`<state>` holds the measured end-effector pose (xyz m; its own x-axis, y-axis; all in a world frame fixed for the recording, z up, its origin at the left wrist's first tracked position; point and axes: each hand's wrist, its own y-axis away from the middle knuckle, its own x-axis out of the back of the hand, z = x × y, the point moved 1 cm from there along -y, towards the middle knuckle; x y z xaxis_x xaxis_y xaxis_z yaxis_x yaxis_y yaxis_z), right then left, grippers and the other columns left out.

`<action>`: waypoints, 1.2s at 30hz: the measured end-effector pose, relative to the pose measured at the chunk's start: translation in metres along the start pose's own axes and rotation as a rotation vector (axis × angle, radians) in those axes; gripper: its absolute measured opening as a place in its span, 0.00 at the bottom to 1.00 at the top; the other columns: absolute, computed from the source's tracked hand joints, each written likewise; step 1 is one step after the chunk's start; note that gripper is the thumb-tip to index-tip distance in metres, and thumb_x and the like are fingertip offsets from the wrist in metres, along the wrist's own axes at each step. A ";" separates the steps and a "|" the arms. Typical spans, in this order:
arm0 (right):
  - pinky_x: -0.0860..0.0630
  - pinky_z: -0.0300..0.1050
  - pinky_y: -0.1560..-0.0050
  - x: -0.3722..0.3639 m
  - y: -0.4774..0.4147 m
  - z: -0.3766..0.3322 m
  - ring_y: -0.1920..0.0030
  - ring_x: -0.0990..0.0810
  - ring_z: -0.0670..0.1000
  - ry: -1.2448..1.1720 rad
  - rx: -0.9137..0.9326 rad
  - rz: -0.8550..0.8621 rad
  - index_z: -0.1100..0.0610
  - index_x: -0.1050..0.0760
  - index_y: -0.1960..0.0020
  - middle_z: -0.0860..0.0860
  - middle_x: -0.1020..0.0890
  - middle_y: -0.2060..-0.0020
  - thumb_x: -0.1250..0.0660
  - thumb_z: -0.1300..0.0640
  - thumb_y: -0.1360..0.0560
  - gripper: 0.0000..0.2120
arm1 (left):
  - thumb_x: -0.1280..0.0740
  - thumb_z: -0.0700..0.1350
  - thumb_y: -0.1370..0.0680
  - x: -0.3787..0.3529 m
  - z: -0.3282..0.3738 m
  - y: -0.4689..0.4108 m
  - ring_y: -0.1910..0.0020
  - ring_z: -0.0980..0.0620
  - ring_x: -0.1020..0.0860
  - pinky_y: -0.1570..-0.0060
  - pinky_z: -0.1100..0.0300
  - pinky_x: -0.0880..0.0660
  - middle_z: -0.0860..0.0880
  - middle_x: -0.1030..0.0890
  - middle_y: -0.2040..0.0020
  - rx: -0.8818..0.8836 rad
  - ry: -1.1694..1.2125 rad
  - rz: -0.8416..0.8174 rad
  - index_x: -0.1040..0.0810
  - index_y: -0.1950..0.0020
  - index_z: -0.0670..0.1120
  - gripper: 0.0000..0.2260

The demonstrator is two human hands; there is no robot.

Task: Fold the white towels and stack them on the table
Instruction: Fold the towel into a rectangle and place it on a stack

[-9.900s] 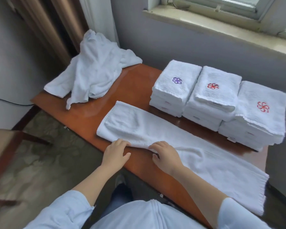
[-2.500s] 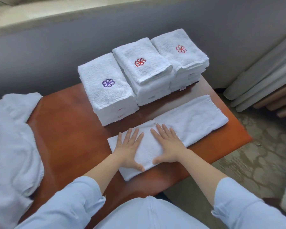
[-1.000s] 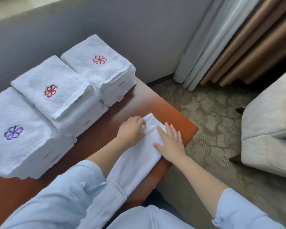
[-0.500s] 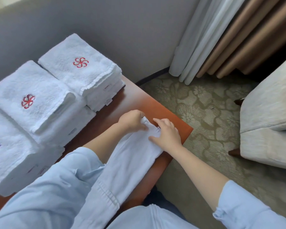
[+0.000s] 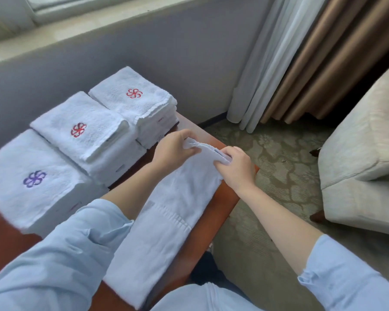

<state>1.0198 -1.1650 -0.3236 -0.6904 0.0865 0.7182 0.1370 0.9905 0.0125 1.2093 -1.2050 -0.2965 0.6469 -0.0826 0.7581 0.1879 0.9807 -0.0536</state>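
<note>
Nearest, a towel (image 5: 166,221) lies folded into a long narrow strip along the table's (image 5: 222,198) right edge. At its far end the left hand (image 5: 174,149) and right hand (image 5: 236,167) each pinch a corner, raising that end off the wood. Its crosswise folds appear not yet made. Beyond, three stacks (image 5: 78,130) of folded towels stand side by side against the wall, so much of the job looks done.

Purple-flower stack (image 5: 34,178) blurred, partly off-frame.
</note>
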 end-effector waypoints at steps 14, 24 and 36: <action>0.30 0.45 0.69 -0.031 0.184 -0.083 0.63 0.25 0.50 -0.031 0.448 0.056 0.55 0.19 0.56 0.47 0.23 0.63 0.25 0.60 0.31 0.05 | 0.22 0.43 0.30 0.096 -0.048 0.192 0.56 0.51 0.26 0.61 0.56 0.30 0.60 0.24 0.62 -0.173 -0.100 0.242 0.17 0.56 0.48 0.07; 0.23 0.44 0.59 -0.094 0.276 -0.086 0.53 0.22 0.49 0.114 0.479 -0.185 0.51 0.17 0.52 0.47 0.17 0.57 0.26 0.55 0.28 0.05 | 0.28 0.36 0.31 0.079 -0.116 0.302 0.52 0.48 0.25 0.64 0.56 0.29 0.51 0.24 0.50 -0.012 -0.268 0.111 0.21 0.57 0.48 0.09; 0.24 0.45 0.42 -0.134 0.297 -0.073 0.46 0.24 0.49 0.312 0.480 -0.363 0.50 0.17 0.44 0.48 0.18 0.50 0.31 0.53 0.23 0.09 | 0.30 0.40 0.26 0.064 -0.149 0.318 0.48 0.48 0.25 0.63 0.55 0.27 0.51 0.26 0.44 0.025 -0.424 -0.101 0.23 0.52 0.49 0.06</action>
<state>1.2046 -0.8901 -0.3651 -0.3860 -0.2247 0.8947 -0.4451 0.8949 0.0327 1.4207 -0.9246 -0.3616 0.2648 -0.1029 0.9588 0.2135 0.9759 0.0458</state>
